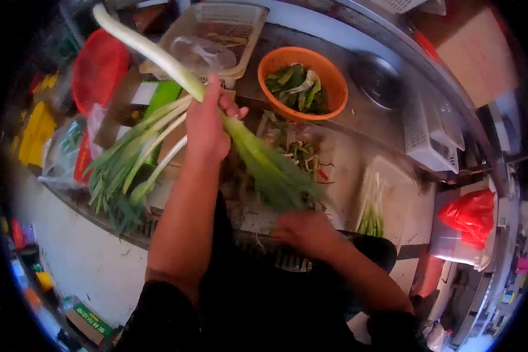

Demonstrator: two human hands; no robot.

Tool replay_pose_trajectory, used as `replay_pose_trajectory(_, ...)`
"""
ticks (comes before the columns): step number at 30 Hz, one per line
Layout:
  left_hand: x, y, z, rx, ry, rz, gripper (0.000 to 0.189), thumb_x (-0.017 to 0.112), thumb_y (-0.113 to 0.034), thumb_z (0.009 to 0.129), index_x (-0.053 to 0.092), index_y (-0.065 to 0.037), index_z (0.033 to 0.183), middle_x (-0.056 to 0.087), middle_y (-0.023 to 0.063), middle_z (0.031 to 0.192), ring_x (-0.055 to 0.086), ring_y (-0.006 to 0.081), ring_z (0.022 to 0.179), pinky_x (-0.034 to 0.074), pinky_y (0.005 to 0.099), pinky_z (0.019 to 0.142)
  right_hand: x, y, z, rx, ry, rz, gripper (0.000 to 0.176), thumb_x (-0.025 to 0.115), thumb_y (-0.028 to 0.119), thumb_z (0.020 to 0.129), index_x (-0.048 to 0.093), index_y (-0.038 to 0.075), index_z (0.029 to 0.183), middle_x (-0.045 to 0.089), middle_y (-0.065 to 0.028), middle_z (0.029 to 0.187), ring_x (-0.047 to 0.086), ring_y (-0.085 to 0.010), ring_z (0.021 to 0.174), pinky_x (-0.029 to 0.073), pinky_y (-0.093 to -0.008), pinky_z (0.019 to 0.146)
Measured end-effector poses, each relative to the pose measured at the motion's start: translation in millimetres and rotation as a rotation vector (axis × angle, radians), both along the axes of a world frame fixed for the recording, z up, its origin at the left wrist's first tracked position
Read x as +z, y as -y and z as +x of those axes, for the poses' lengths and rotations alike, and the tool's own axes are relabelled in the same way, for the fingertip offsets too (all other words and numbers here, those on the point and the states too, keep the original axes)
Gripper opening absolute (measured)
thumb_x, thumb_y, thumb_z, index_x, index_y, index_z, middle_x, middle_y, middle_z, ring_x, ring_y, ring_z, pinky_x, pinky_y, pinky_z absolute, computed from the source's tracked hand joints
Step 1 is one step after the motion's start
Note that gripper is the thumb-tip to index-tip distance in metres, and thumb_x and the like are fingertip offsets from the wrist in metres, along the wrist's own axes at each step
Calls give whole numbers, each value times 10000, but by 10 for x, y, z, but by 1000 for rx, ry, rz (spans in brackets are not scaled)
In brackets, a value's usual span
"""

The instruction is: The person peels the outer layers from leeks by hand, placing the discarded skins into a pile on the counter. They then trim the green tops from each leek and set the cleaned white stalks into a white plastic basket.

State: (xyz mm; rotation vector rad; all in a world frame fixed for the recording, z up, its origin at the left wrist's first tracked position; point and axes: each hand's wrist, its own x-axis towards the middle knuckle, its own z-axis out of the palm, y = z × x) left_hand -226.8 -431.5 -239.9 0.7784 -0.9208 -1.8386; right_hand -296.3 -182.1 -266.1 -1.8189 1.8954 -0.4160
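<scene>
Right hand (304,230) closes on the leek (258,157) at its green tips; left hand (207,126) fists its long white shaft.

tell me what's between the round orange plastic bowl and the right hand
Head view: loose green vegetable trimmings and the leafy end of the long white-and-green leek.
</scene>
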Motion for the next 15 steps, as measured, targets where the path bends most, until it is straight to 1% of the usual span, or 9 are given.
replay_pose_trajectory(2, 93, -105, -5, -125, -300, 336, 282, 511, -352, 949, 483, -93, 840, 431, 6, 696, 429, 149, 626, 494, 379, 709, -24, -67, -128, -157, 27, -78, 306, 609, 342, 882, 565, 52, 969, 624, -175, 850, 617, -385, 760, 506, -458, 657)
replay_pose_trajectory(3, 50, -124, -6, -130, -300, 333, 282, 511, -352, 949, 483, -93, 840, 431, 6, 696, 429, 149, 626, 494, 379, 709, -12, -60, -169, -315, 51, -156, 325, 608, 337, 892, 570, 47, 1033, 631, -186, 928, 635, -375, 833, 512, -461, 678)
replay_pose_trajectory(4, -41, -139, -26, -165, -304, 322, 290, 491, -374, 956, 483, -89, 905, 449, 17, 722, 454, 169, 666, 495, 436, 752, -26, -35, -204, -320, 50, -160, 325, 608, 337, 892, 570, 47, 1033, 631, -186, 928, 635, -375, 833, 512, -461, 678)
replay_pose_trajectory(5, -106, -159, -46, -200, -308, 311, 311, 472, -397, 963, 483, -86, 970, 466, 29, 749, 478, 190, 706, 495, 494, 795, -59, -13, -244, -490, 183, -127, 326, 625, 327, 886, 580, 46, 1044, 640, -168, 935, 643, -337, 820, 510, -437, 685)
replay_pose_trajectory(6, -119, -182, -77, -207, -308, 310, 311, 472, -397, 963, 483, -86, 970, 466, 29, 749, 478, 190, 706, 495, 494, 795, -50, 11, -275, -659, 319, -93, 327, 641, 317, 881, 590, 45, 1054, 648, -149, 943, 651, -300, 807, 507, -414, 692)
replay_pose_trajectory(7, -130, -199, -109, -167, -259, 275, 296, 472, -384, 968, 485, -89, 985, 468, 29, 757, 481, 189, 720, 498, 480, 786, -20, 32, -304, -662, 317, -94, 327, 641, 317, 881, 590, 45, 1054, 648, -149, 943, 651, -300, 807, 507, -414, 692)
replay_pose_trajectory(9, -131, -245, -119, -125, -210, 245, 280, 471, -372, 973, 486, -93, 999, 469, 29, 766, 484, 188, 733, 501, 466, 777, 55, 83, -337, -833, 593, 79, 379, 641, 356, 881, 594, 34, 1076, 659, -121, 947, 643, -228, 803, 499, -376, 726)
replay_pose_trajectory(12, -103, -306, -116, -98, -98, 70, 246, 515, -317, 965, 482, -79, 1015, 473, 36, 782, 494, 175, 710, 521, 409, 717, 24, 190, -376, -751, 689, 2, 278, 696, 228, 846, 598, 18, 999, 635, -40, 825, 587, -142, 660, 485, -291, 623)
replay_pose_trajectory(15, -111, -433, -135, -108, -18, -17, 222, 564, -251, 946, 475, -71, 1041, 481, 45, 799, 511, 159, 689, 522, 343, 636, 145, 396, -253, -553, 525, -201, 317, 697, 248, 847, 596, 7, 1026, 641, -56, 897, 605, -157, 790, 488, -299, 714)
